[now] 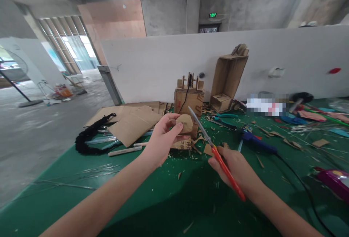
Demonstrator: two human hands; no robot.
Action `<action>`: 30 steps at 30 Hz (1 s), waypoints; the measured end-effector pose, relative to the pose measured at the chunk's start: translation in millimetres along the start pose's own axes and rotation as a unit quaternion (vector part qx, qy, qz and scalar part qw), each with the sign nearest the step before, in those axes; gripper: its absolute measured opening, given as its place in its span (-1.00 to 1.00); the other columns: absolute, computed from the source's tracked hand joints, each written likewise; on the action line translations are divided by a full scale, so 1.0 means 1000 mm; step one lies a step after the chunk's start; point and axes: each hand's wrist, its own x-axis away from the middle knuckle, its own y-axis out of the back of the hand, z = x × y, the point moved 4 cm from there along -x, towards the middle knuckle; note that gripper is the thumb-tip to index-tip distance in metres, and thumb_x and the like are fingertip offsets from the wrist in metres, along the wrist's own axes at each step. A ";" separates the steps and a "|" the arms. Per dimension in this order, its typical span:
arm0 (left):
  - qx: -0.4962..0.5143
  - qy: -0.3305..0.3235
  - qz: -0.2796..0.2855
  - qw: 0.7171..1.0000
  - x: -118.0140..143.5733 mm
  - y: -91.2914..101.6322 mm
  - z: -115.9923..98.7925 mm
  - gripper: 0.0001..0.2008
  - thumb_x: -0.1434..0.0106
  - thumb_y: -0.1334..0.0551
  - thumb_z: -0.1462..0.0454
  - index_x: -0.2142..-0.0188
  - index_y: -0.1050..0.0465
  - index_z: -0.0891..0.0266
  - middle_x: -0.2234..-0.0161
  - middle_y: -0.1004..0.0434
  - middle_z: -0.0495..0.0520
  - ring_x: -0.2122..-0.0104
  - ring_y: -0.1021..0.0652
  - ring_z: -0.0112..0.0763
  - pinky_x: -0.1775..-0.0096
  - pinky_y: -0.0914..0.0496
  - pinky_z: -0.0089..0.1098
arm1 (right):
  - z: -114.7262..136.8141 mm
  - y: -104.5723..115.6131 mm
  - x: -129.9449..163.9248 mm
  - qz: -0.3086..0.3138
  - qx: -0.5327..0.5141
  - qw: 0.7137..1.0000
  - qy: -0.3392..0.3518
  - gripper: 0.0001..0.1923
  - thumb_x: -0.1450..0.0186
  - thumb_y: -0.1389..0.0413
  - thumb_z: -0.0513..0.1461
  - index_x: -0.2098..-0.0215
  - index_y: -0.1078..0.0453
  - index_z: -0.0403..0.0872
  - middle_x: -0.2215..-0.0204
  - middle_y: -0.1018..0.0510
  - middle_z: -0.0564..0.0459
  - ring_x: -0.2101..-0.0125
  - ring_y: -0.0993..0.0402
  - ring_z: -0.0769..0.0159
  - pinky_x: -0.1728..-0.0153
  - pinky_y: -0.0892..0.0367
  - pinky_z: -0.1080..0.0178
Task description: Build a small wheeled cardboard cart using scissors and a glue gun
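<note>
My left hand (166, 135) pinches a small rounded piece of cardboard (185, 121) between thumb and fingers. A pair of scissors (218, 153) with red handles is gripped in my right hand (231, 168). Its blades look closed and point up and to the left, just right of the cardboard piece and apart from it. Behind my left hand stands an upright cardboard box (188, 99) with slotted cardboard parts and a black cord on top. My right hand's fingers are partly hidden behind the scissor handles.
Flat cardboard sheets (136, 120) and a black fuzzy strip (84, 139) lie to the left. Pliers (223, 120), a blue glue gun (256, 140) with its cable, and a purple object (334, 182) are on the right. A tall open cardboard box (229, 80) leans near the white partition (158, 62). Scraps litter the green table.
</note>
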 end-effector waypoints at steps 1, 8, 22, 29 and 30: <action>0.004 0.003 0.000 1.000 0.000 0.000 0.000 -0.81 -0.17 -0.23 0.29 0.21 -0.30 0.20 0.31 -0.43 0.01 0.31 -0.52 -0.39 0.24 -0.46 -0.28 | -0.001 0.000 -0.001 -0.010 0.004 1.000 -0.004 -0.59 -0.31 0.17 0.04 0.53 -0.18 -0.03 0.66 -0.36 0.08 0.65 -0.28 0.32 0.58 -0.10 0.29; -0.017 -0.003 0.002 1.000 0.000 0.001 -0.001 -0.81 -0.18 -0.21 0.29 0.19 -0.30 0.20 0.30 -0.42 0.01 0.30 -0.51 -0.38 0.31 -0.47 -0.34 | -0.003 0.005 -0.003 -0.013 0.011 1.000 -0.003 -0.56 -0.30 0.18 0.04 0.58 -0.19 -0.03 0.70 -0.33 0.07 0.67 -0.25 0.31 0.61 -0.10 0.28; -0.091 -0.089 -0.033 0.991 -0.005 0.009 -0.002 -0.76 -0.12 -0.28 0.27 0.21 -0.31 0.22 0.32 -0.45 -0.04 0.43 -0.45 -0.57 0.36 -0.39 -0.49 | 0.000 0.005 0.003 0.064 -0.053 0.996 0.035 -0.51 -0.32 0.20 0.08 0.13 -0.29 -0.12 0.36 -0.46 -0.13 0.36 -0.42 0.12 0.39 -0.29 0.16; -0.115 -0.105 -0.025 0.987 -0.004 0.007 -0.004 -0.78 -0.12 -0.27 0.28 0.23 -0.32 0.23 0.31 -0.46 0.00 0.39 -0.47 -0.52 0.35 -0.39 -0.48 | 0.001 0.002 0.005 0.064 -0.054 0.996 0.042 -0.56 -0.32 0.17 0.05 0.13 -0.27 -0.12 0.29 -0.45 -0.14 0.30 -0.41 0.12 0.35 -0.29 0.13; -0.116 -0.106 -0.025 0.987 -0.004 0.007 -0.004 -0.78 -0.12 -0.27 0.28 0.23 -0.32 0.23 0.31 -0.46 0.00 0.39 -0.47 -0.52 0.35 -0.39 -0.48 | 0.000 0.002 0.005 0.059 -0.054 0.996 0.042 -0.55 -0.32 0.17 0.05 0.14 -0.27 -0.12 0.29 -0.45 -0.14 0.31 -0.41 0.11 0.36 -0.29 0.13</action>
